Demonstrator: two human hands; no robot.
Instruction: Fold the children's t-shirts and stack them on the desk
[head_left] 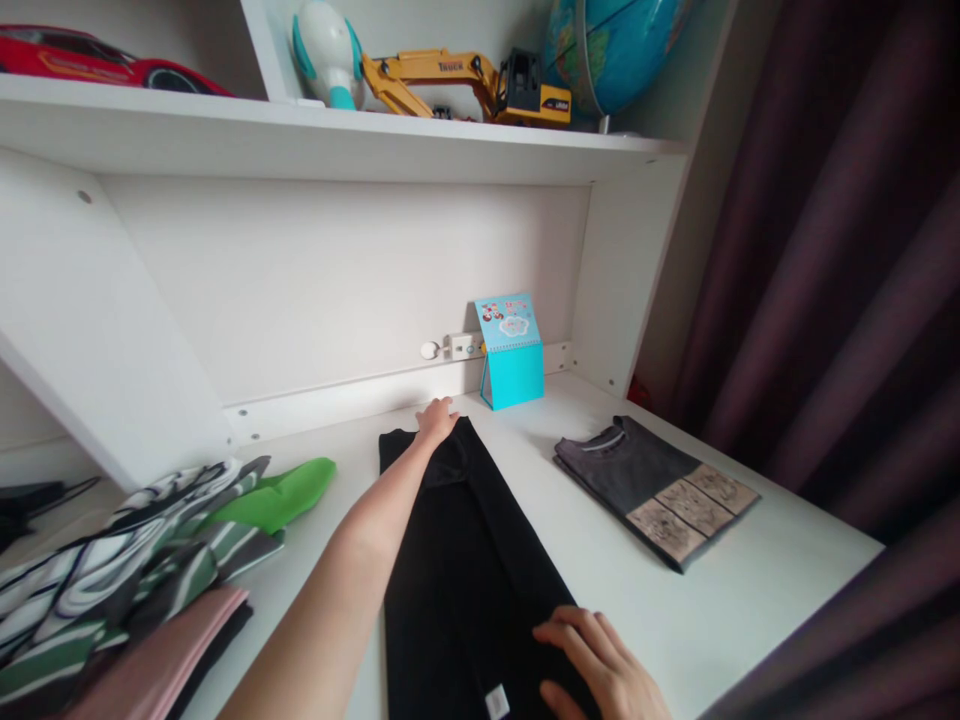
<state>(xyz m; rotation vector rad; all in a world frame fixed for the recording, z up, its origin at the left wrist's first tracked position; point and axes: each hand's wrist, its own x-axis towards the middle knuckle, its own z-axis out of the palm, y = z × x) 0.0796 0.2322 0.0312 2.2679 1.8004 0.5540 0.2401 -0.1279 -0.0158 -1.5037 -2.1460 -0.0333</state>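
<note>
A black long garment (pixel 450 560), apparently a folded top, lies lengthwise on the white desk, with a small white label (pixel 497 702) near its close end. My left hand (pixel 437 418) reaches to the far end and rests at the neck edge, fingers apart. Near the garment's close right edge, my right hand (pixel 596 660) lies on the cloth with fingers spread and slightly bent. To the right sits a neatly folded dark grey T-shirt (pixel 637 465) with a beige printed panel.
Left of the garment lies a loose heap of striped clothes (pixel 142 560) with a green piece (pixel 277 495) and folded pink cloth (pixel 165 660). A blue desk calendar (pixel 514 370) stands by a socket (pixel 465 347). Overhead, a shelf (pixel 360 140) bears toys; a dark curtain (pixel 817 250) hangs right.
</note>
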